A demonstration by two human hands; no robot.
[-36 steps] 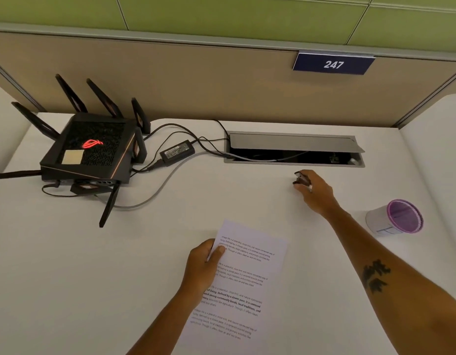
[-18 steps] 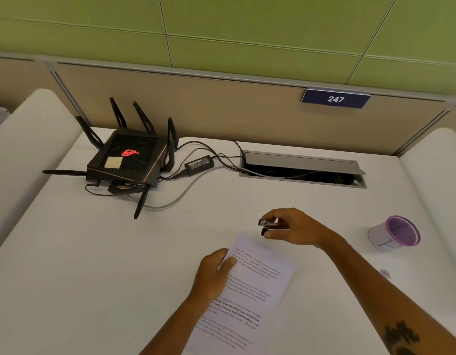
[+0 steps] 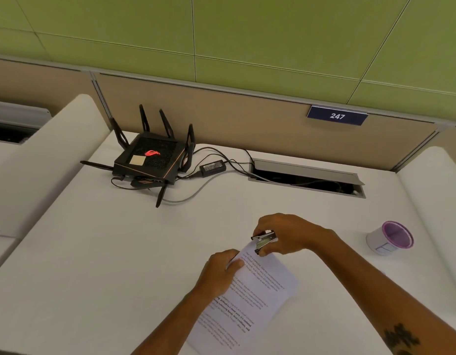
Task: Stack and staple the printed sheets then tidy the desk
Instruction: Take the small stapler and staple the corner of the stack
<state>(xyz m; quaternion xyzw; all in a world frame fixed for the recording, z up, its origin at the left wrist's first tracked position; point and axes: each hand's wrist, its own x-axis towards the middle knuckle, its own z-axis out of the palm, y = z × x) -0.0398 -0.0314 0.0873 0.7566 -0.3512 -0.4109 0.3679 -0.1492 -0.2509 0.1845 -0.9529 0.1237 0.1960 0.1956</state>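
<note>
The printed sheets (image 3: 257, 295) lie as one stack on the white desk (image 3: 106, 265), angled toward me, text side up. My left hand (image 3: 219, 272) grips their upper left edge, thumb on top. My right hand (image 3: 286, 233) holds a small metal stapler (image 3: 264, 240) with its jaws over the top corner of the stack, just right of my left thumb. Whether the jaws are pressed shut on the paper is unclear.
A black router (image 3: 148, 160) with antennas, its power brick (image 3: 213, 166) and cables sit at the back left. An open cable hatch (image 3: 307, 176) is at the back. A purple-rimmed cup (image 3: 391, 238) stands at the right. Padded dividers flank the desk.
My right hand picked up the stapler near the cable hatch and brought it back to the top corner of the sheets. My left hand kept its grip. The camera tilted up.
</note>
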